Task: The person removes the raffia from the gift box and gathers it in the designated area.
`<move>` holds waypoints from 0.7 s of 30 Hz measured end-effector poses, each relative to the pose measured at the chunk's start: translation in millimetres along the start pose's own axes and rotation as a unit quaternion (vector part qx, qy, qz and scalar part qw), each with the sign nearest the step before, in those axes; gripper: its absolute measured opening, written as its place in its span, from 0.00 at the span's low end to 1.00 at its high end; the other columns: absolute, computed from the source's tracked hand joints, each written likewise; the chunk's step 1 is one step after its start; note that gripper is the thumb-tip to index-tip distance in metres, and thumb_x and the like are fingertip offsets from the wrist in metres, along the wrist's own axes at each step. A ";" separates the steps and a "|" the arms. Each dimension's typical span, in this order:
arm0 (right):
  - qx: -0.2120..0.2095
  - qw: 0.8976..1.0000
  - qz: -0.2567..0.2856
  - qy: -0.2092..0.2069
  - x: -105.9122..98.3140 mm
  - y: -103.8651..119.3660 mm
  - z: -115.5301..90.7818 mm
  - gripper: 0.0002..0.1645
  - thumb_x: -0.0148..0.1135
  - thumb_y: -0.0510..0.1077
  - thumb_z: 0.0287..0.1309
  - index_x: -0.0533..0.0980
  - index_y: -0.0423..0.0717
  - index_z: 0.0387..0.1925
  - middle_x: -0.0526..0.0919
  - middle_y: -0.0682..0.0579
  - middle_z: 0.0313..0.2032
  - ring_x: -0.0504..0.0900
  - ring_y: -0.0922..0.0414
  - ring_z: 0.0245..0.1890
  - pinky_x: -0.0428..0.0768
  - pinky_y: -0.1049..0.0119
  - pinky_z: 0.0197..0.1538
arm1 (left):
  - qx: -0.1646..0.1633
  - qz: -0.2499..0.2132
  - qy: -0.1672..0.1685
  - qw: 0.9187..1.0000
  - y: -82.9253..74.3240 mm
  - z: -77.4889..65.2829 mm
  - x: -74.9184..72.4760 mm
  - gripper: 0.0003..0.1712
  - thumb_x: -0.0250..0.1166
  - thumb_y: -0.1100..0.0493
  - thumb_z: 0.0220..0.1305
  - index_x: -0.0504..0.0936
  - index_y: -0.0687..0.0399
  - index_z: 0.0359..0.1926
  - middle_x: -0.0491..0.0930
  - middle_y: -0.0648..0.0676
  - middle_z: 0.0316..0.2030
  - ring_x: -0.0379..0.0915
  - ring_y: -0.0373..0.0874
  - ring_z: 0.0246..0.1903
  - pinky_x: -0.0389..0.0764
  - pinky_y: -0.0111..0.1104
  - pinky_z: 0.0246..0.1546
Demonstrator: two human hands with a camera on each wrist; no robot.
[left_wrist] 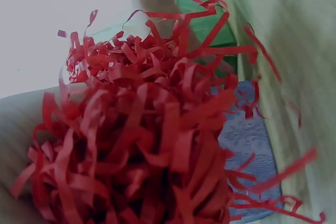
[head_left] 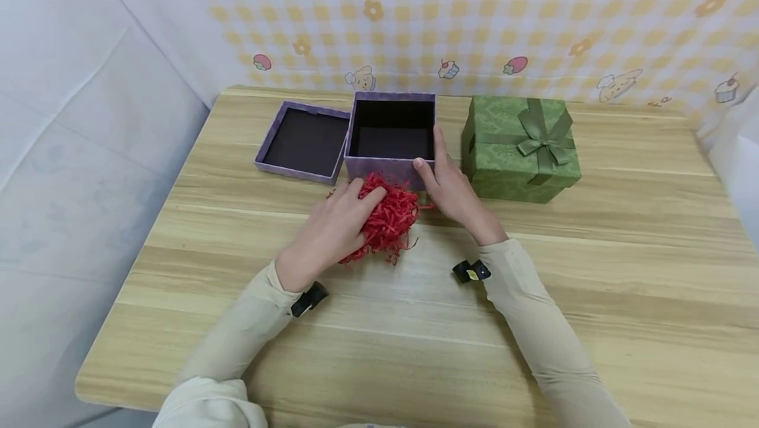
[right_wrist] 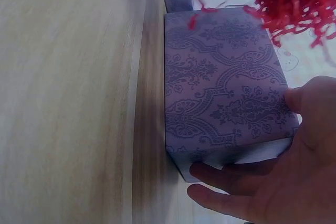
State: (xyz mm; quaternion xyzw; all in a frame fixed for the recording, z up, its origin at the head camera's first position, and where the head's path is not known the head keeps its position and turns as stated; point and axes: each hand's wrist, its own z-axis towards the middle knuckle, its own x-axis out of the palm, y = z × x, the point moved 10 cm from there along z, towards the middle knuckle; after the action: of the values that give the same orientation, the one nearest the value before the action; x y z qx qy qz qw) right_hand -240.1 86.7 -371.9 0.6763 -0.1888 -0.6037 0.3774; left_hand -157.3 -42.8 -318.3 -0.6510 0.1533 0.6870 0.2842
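My left hand (head_left: 334, 227) grips a bunch of red shredded paper (head_left: 391, 220) in front of a purple box. Strands of the shredded paper (left_wrist: 136, 140) fill most of the left wrist view and hang loose at its edges. The purple box (head_left: 379, 168) stands without its lid, its black inside bare. At the box's right front corner is my right hand (head_left: 453, 191), thumb at the front rim and fingers along the right side. In the right wrist view, the box's patterned front (right_wrist: 220, 82) shows between the hand (right_wrist: 273, 166) and the red strands.
The purple lid (head_left: 305, 141) lies upturned left of the box, its edge by the box's side. A closed green gift box (head_left: 522, 151) with a ribbon bow stands to the right. Behind the wooden table (head_left: 640, 250) hangs a yellow checked cloth (head_left: 403, 26).
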 end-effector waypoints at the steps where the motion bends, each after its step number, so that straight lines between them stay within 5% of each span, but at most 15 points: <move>1: 0.000 1.000 0.001 0.000 -0.4 0.2 -0.1 0.43 0.34 0.64 0.68 0.26 0.57 0.71 0.42 0.44 0.71 0.56 0.43 0.66 0.61 0.47 0.61 | -0.002 0.001 0.003 1.000 0.6 1.5 2.3 0.30 0.70 0.65 0.48 0.71 0.54 0.54 0.72 0.61 0.44 0.70 0.54 0.37 0.77 0.44 0.24; 8: 0.008 1.000 0.003 -0.001 -1.0 -1.2 -0.8 0.43 0.35 0.62 0.68 0.26 0.57 0.71 0.42 0.45 0.71 0.56 0.43 0.66 0.60 0.47 0.61 | -0.009 0.005 0.037 0.999 1.9 12.8 22.7 0.30 0.68 0.63 0.52 0.71 0.54 0.58 0.71 0.63 0.50 0.69 0.57 0.44 0.78 0.47 0.29; 21: 0.006 1.000 -0.003 -0.005 -0.6 -0.9 0.7 0.43 0.35 0.63 0.68 0.26 0.56 0.71 0.46 0.42 0.70 0.56 0.44 0.66 0.60 0.49 0.62 | -0.003 0.028 0.024 0.999 3.6 18.5 35.1 0.32 0.70 0.62 0.48 0.73 0.55 0.56 0.73 0.62 0.45 0.71 0.56 0.39 0.76 0.43 0.22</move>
State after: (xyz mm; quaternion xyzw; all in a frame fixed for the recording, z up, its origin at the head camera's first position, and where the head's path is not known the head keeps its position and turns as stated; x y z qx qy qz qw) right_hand -241.1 87.5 -372.1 0.6758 -0.1923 -0.6070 0.3712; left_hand -174.1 -28.2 -351.4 -0.6632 0.1762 0.6798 0.2588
